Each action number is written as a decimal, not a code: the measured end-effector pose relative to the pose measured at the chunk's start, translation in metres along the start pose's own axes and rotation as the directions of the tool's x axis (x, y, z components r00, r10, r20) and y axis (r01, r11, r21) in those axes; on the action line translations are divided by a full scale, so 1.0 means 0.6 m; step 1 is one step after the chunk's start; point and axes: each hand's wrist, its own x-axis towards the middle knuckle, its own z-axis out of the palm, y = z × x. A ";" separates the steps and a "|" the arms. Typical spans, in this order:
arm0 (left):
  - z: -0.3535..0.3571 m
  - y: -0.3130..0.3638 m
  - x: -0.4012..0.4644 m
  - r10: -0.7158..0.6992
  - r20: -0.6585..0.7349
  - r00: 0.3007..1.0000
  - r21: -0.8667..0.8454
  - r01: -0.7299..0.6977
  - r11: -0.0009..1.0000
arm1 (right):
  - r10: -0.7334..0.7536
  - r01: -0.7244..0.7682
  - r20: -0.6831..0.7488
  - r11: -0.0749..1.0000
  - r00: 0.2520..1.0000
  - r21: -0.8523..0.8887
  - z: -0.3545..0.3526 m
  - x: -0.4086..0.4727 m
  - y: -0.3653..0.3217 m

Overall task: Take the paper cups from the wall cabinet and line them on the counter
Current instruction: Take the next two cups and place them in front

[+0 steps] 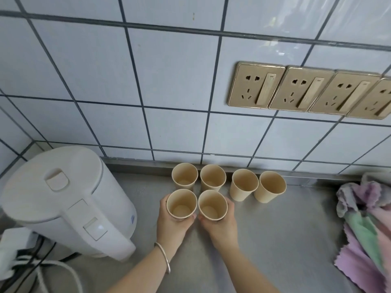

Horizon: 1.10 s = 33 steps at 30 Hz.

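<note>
Left hand [172, 226] is wrapped around the front-left paper cup [182, 204], fingers curled about its wall. Right hand [220, 228] grips the front-right paper cup [212, 205] the same way. These 2 cups stand upright, rims nearly touching, just in front of a back row of 4 cups [228, 182] lined along the wall edge of the grey counter [285, 229]. All 6 are open-side up and empty. A silver bangle [164, 256] sits on the left wrist. A white kettle [65, 199] stands to the left; a pastel cloth [368, 225] lies to the right. Gold wall sockets [304, 89] are mounted on the tiled wall [105, 81].
</note>
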 end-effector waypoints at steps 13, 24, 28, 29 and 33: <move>0.009 -0.003 -0.001 0.023 -0.007 1.000 -0.017 -0.023 1.000 | -0.039 0.035 -0.050 0.996 0.998 -0.077 0.000 -0.001 0.013; -0.039 0.004 -0.067 -0.168 0.029 0.985 0.305 0.151 0.940 | 0.077 -0.113 -0.124 0.942 0.989 -0.317 -0.015 -0.059 0.040; -0.071 0.024 -0.108 -0.272 0.057 0.961 0.406 0.227 0.885 | 0.115 -0.165 -0.192 0.947 0.975 -0.275 -0.030 -0.103 0.028; -0.077 0.030 -0.119 -0.283 0.078 0.956 0.417 0.227 0.880 | 0.124 -0.178 -0.215 0.950 0.969 -0.258 -0.036 -0.114 0.023; -0.079 0.053 -0.156 -0.279 0.216 0.936 0.368 0.187 0.911 | 0.161 -0.215 -0.288 0.962 0.944 -0.166 -0.064 -0.174 0.016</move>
